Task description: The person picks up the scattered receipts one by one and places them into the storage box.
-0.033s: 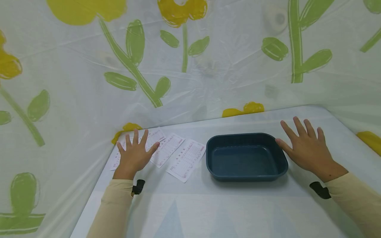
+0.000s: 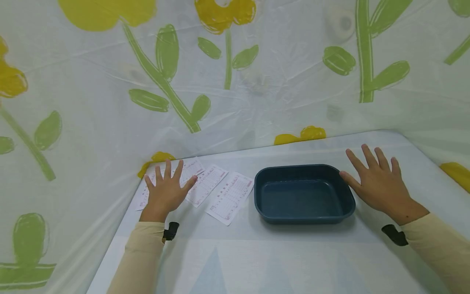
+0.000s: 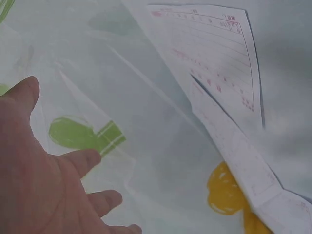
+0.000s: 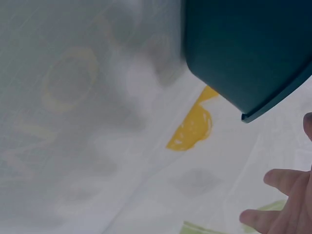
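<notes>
My left hand (image 2: pixel 167 194) is held with fingers spread over the left-hand paper slips, holding nothing. Three white slips printed in red are fanned across the table; the rightmost slip (image 2: pixel 230 199) lies apart from the middle slip (image 2: pixel 207 185), and the left slip (image 2: pixel 141 198) is partly covered by the hand. In the left wrist view a printed slip (image 3: pixel 214 53) lies past the spread fingers. A dark blue-green rectangular basin (image 2: pixel 304 196), with nothing inside, stands right of the slips. My right hand (image 2: pixel 383 185) is spread at its right side, the thumb tip overlapping the rim in the head view.
The table (image 2: pixel 249 261) has a pale cloth with faint triangles. A white curtain (image 2: pixel 275 81) with yellow flowers and green stems hangs along the back and left edges. Each wrist wears a black strap, such as the left strap (image 2: pixel 171 231).
</notes>
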A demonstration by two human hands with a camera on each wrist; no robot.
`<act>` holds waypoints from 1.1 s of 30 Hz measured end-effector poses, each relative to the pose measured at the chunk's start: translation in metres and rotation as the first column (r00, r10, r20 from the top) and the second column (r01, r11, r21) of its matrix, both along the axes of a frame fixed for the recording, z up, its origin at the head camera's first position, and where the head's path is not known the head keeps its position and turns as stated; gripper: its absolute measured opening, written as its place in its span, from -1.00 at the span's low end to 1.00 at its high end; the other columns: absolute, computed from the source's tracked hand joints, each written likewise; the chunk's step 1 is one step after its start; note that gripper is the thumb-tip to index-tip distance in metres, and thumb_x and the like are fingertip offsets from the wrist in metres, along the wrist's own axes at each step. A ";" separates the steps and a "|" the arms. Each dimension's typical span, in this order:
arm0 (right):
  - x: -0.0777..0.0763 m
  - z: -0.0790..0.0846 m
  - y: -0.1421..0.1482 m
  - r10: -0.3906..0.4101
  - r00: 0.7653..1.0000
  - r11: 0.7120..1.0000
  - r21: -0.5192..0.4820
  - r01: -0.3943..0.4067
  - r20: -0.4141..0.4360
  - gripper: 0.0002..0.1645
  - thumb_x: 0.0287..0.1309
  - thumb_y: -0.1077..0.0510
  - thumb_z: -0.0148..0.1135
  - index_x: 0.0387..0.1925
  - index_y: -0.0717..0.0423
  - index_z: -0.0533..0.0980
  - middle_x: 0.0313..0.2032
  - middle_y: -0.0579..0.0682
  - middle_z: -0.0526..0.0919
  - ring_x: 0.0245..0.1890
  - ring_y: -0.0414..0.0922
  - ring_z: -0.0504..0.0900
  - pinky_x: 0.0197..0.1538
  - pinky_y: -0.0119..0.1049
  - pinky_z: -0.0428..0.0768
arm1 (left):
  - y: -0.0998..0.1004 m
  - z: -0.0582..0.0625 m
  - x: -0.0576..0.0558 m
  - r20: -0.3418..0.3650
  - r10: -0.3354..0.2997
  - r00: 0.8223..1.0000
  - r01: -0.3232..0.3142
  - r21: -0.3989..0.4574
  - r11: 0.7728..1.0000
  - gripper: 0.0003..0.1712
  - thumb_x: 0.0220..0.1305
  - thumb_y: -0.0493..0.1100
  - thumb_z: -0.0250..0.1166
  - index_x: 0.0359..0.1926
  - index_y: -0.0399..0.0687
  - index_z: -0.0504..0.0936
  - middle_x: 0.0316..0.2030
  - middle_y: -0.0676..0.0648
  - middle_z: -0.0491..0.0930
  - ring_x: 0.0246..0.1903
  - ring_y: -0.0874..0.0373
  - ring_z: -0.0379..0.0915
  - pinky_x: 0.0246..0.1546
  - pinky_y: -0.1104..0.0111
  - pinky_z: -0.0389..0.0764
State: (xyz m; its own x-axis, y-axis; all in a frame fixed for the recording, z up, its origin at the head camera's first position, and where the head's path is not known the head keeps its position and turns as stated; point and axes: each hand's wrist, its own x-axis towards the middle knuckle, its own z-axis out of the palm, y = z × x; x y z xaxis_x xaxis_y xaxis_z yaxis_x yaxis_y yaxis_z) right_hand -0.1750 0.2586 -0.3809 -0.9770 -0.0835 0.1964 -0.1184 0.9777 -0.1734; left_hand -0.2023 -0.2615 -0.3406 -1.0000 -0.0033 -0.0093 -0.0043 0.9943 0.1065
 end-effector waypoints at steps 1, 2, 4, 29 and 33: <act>0.000 0.001 -0.001 0.000 1.000 1.000 0.000 0.000 -0.001 -0.09 0.44 -0.36 -0.17 0.58 0.01 -0.07 0.52 0.42 -0.12 0.49 0.45 -0.19 0.34 0.53 -0.22 | 0.000 -0.001 0.000 -0.002 0.000 1.000 0.000 -0.002 1.000 0.06 0.34 0.58 -0.25 0.61 0.09 -0.20 0.57 -0.34 -0.39 0.50 -0.50 -0.55 0.30 -0.46 -0.53; 0.000 0.001 -0.002 0.000 1.000 1.000 -0.003 0.000 0.002 -0.09 0.44 -0.37 -0.17 0.58 0.00 -0.07 0.52 0.42 -0.12 0.49 0.45 -0.19 0.35 0.53 -0.22 | 0.000 -0.001 0.000 -0.002 0.002 1.000 -0.002 -0.004 1.000 0.06 0.34 0.57 -0.24 0.61 0.09 -0.20 0.57 -0.34 -0.39 0.50 -0.49 -0.55 0.30 -0.46 -0.52; 0.000 0.002 -0.003 0.001 1.000 1.000 -0.002 -0.001 0.006 -0.09 0.44 -0.37 -0.18 0.58 0.00 -0.08 0.52 0.42 -0.14 0.49 0.45 -0.20 0.35 0.53 -0.23 | 0.000 -0.003 -0.001 -0.003 0.005 1.000 -0.005 -0.007 1.000 0.05 0.34 0.57 -0.22 0.61 0.10 -0.19 0.58 -0.33 -0.37 0.50 -0.48 -0.54 0.31 -0.46 -0.52; 0.017 -0.011 -0.008 0.101 0.962 0.849 -0.527 0.050 0.254 -0.19 0.53 -0.16 -0.16 0.55 0.19 -0.06 0.31 0.49 0.32 -0.49 -0.10 0.67 -0.42 -0.23 0.60 | 0.038 -0.042 0.020 0.037 -0.040 0.999 0.037 0.085 0.996 -0.34 0.27 0.33 0.24 0.19 0.01 0.55 0.01 -0.13 0.64 -0.19 0.01 0.60 -0.32 0.15 0.56; 0.017 -0.019 -0.004 0.183 0.922 0.784 -0.617 0.072 0.340 -0.18 0.55 -0.15 -0.17 0.56 0.23 -0.08 0.35 0.54 0.21 -0.50 -0.07 0.64 -0.41 -0.18 0.63 | 0.037 -0.049 0.020 0.093 -0.034 0.995 0.026 0.077 0.997 -0.28 0.19 0.41 0.27 0.15 0.03 0.54 -0.05 -0.10 0.64 -0.24 0.06 0.56 -0.31 0.14 0.53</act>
